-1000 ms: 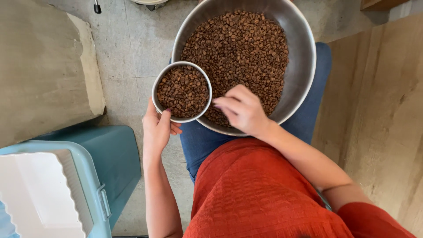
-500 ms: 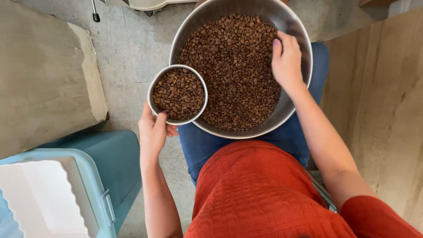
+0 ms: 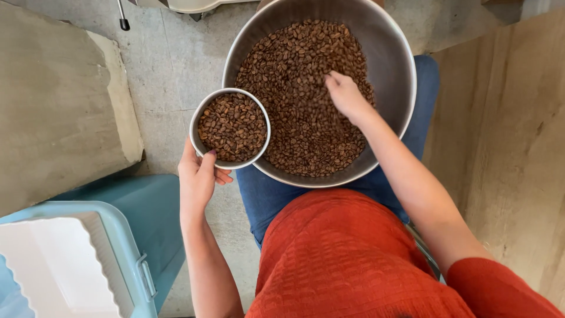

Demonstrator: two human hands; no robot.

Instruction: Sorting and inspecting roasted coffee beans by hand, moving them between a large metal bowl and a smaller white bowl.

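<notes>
— We're looking straight down, and the biggest thing we've got is the large steel bowl (image 3: 395,70), resting on the person's lap over blue jeans (image 3: 268,197) and an orange top (image 3: 347,259). It's our landmark.

— Agreed. Left of the large steel bowl we see a grey concrete slab (image 3: 59,106), and below-left of the bowl a light blue plastic bin (image 3: 126,235) with a white liner. To the bowl's right, a pale wooden panel (image 3: 506,153). Concrete floor (image 3: 170,65) shows between slab and bowl.

— Inside the bowl, a deep heap of brown coffee beans (image 3: 294,88) covers most of the bottom.

— Then the small steel bowl (image 3: 205,105), pressed against the large bowl's lower-left rim and slightly overlapping it. It's full of beans too.

— We see the left hand (image 3: 197,176) cupping that small bowl from underneath, thumb up on its near rim, fingers wrapped below. It's gripping it, held clear of the floor.

— And the right hand (image 3: 346,94) is inside the large bowl, right of centre, fingers bunched and pointing down into the beans. It looks pinched together, but we cannot tell if it holds any beans; there's blur just below it.
</notes>
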